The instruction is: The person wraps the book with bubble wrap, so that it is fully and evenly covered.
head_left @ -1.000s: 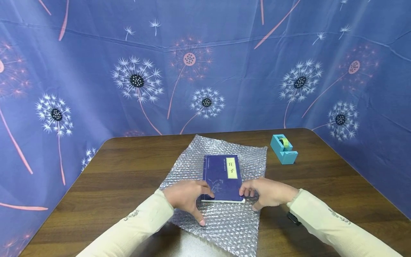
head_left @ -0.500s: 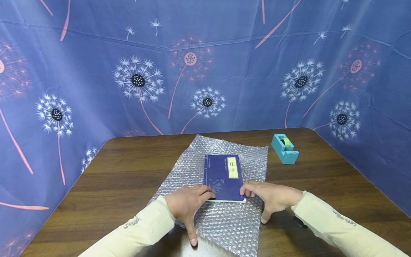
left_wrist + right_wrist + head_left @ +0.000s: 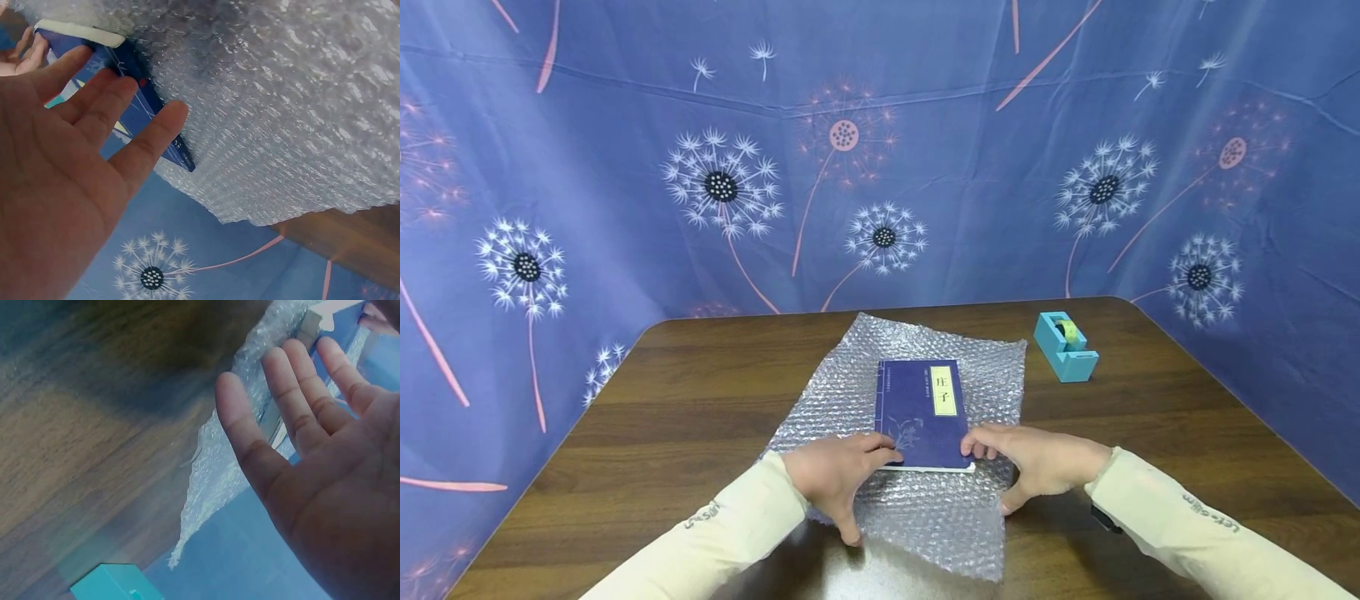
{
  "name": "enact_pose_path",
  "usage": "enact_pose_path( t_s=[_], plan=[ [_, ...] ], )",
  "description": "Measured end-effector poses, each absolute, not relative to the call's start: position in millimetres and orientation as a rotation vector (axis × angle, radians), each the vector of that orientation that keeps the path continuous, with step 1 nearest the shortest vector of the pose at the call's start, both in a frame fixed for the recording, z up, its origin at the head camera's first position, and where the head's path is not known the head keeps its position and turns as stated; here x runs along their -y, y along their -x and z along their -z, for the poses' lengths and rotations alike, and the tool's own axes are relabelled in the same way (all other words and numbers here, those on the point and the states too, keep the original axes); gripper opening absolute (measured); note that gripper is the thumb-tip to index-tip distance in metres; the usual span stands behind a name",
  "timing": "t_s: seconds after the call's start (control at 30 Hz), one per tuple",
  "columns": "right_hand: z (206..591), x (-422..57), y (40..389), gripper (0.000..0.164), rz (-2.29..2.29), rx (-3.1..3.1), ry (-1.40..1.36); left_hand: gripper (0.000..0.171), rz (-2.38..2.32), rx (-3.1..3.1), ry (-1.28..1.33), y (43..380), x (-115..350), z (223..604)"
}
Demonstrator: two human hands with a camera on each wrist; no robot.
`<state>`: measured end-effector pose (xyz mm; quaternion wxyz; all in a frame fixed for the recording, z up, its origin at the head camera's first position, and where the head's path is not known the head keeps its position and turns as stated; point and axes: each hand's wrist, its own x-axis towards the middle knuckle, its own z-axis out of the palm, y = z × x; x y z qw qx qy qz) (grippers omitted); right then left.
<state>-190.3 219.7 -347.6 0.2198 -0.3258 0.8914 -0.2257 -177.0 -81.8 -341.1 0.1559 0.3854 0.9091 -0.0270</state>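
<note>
A dark blue book (image 3: 921, 417) with a yellow title label lies flat on a sheet of bubble wrap (image 3: 940, 525). My left hand (image 3: 842, 471) rests its fingers at the book's lower left corner, thumb stretched toward me at the wrap's near edge. On the other side my right hand (image 3: 1037, 458) touches the book's right edge near its lower corner, with the thumb down by the wrap's right edge. Both wrist views show the fingers (image 3: 150, 140) extended and spread. Whether either thumb is under the wrap is hard to see.
A light blue tape dispenser (image 3: 1066, 350) with a yellow roll stands at the back right of the brown wooden table (image 3: 700, 392). Behind the table hangs a blue cloth (image 3: 970, 225) with a dandelion print.
Both thumbs spread away from the fingers, then came back slightly. The wrap's near edge has drawn in and up from the bottom of the view. The book has hardly shifted.
</note>
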Motion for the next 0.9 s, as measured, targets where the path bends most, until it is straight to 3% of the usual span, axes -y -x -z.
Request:
enact_pose_path(
  t_s=[0.3,0.53,0.67,0.9],
  plan=[
    [346.2,-223.6,193.2,0.071,0.673,-2.403,0.936,0.091,-0.116,-2.538,-0.997,181.6,83.1,337.8],
    [348.1,-223.6,194.6,0.053,0.699,-2.475,1.017,0.075,-0.176,-2.548,-1.020,184.9,86.1,338.0],
    [348.7,-223.7,198.1,0.032,0.725,-2.493,1.044,0.061,-0.215,-2.573,-1.051,187.0,86.5,338.1],
    [352.4,-224.4,206.3,0.030,0.845,-2.467,1.079,0.064,-0.244,-2.659,-1.056,192.1,83.9,340.4]
  ],
)
